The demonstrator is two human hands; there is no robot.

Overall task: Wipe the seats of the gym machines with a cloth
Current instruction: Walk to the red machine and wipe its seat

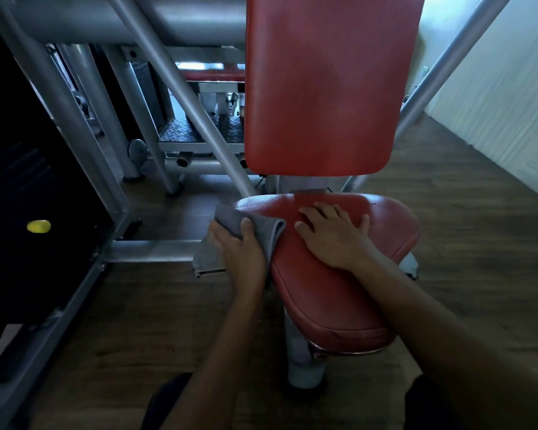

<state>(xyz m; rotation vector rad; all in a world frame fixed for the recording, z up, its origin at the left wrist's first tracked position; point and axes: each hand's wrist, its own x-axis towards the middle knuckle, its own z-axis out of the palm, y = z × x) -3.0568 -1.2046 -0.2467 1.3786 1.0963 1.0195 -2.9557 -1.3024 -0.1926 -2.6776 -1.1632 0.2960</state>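
Wood-plank flooring point(448, 218) surrounds a grey steel machine frame point(180, 97). Red backrest point(330, 82) stands above the red seat point(333, 293). Right hand point(336, 234) rests flat, fingers relaxed, on the seat. Left hand point(239, 252) grips the grey cloth point(246, 221) at the seat's left edge — wipe in overlapping passes, keeping the cloth flat.

The seat point(333, 293) and backrest point(330, 88) wear smooth red vinyl-like padding with a dull sheen, the cloth point(258, 228) is matt grey fabric, the frame tubes point(180, 91) painted grey metal, the floor point(466, 231) wood-grained.
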